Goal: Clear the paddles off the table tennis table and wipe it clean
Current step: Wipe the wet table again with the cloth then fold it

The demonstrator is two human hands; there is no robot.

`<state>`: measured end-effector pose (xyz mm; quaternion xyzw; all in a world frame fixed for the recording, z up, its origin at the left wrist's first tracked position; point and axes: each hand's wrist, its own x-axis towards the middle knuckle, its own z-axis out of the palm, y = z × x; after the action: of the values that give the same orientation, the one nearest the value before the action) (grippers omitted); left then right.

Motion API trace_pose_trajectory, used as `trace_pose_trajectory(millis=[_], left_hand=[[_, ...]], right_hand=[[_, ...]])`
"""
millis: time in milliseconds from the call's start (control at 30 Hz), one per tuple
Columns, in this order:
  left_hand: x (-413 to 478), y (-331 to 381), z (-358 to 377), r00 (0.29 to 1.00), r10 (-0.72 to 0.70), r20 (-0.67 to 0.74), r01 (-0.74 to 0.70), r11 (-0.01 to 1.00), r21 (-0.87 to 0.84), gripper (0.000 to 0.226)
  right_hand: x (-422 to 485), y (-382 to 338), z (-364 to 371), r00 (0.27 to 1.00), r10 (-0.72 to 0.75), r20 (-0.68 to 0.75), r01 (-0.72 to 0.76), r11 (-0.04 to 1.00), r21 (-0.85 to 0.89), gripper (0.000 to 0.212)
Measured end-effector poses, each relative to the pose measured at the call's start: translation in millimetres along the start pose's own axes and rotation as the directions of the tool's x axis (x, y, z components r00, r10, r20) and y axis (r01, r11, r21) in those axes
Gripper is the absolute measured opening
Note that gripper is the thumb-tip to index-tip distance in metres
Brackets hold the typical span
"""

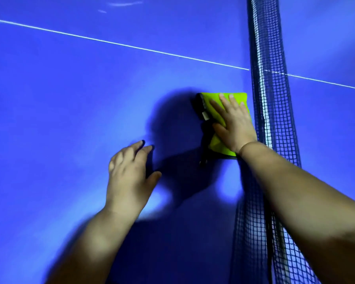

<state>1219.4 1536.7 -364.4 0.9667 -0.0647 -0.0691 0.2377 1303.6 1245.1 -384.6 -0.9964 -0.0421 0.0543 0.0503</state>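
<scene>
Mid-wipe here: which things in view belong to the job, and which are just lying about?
Job: green cloth, pressed flat under the right hand; table beneath it; left hand resting on the table.

Just there: net right beside the cloth; white line across the table. No paddles in view.

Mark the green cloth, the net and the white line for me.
green cloth [218,145]: head view, bare lower part below the thumb.
net [273,119]: head view, mesh just right of the cloth.
white line [131,46]: head view, middle of the stretch left of the net.
</scene>
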Motion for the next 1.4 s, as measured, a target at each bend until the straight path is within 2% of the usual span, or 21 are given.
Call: trace_pose_trajectory(millis=[200,333,400,500,633,767,867,1000,1100,1200,1400], left_hand=[[3,-6,7,1.0,0.012,-0.01,-0.012,1.0,0.013,0.062],[-5,-26,-2,0.999,-0.026,-0.018,0.026,1.0,0.008,0.061],[-12,-38,-9,0.998,-0.055,-0.016,0.055,0.998,0.008,0.061],[-22,-55,-23,0.993,-0.117,-0.027,0.117,0.993,-0.01,0.06],[-37,-82,-41,0.981,-0.178,-0.072,0.176,0.984,-0.032,0.055],[-49,-109,-57,0.954,-0.269,-0.134,0.267,0.963,-0.038,0.057],[-53,-122,-65,0.919,-0.362,-0.157,0.356,0.932,-0.064,0.047],[-48,-122,-67,0.908,-0.388,-0.16,0.385,0.922,-0.052,0.05],[-32,-106,-60,0.93,-0.332,-0.16,0.33,0.943,-0.039,0.048],[-6,-81,-48,0.962,-0.23,-0.146,0.234,0.972,0.011,0.052],[55,-24,-17,0.993,-0.048,-0.111,0.055,0.996,0.068,0.054]], right_hand=[[16,28,-1,0.989,0.151,0.002,-0.151,0.989,0.008,0.065],[9,-6,2,0.969,0.248,0.021,-0.247,0.968,-0.031,0.069],[2,-33,4,0.97,0.24,0.045,-0.238,0.97,-0.049,0.069],[-8,-87,9,0.995,0.072,0.065,-0.07,0.997,-0.039,0.076],[-16,-167,22,0.986,-0.139,0.096,0.14,0.99,-0.008,0.081],[-22,-250,37,0.935,-0.351,0.047,0.349,0.936,0.042,0.076],[-23,-286,43,0.878,-0.476,0.047,0.473,0.879,0.055,0.072],[-6,-273,38,0.83,-0.557,-0.01,0.556,0.828,0.071,0.069],[16,-246,36,0.847,-0.531,-0.025,0.531,0.847,0.028,0.068],[37,-200,36,0.883,-0.465,-0.065,0.468,0.883,0.039,0.064],[66,-77,11,0.983,-0.184,0.024,0.183,0.983,0.021,0.079]])
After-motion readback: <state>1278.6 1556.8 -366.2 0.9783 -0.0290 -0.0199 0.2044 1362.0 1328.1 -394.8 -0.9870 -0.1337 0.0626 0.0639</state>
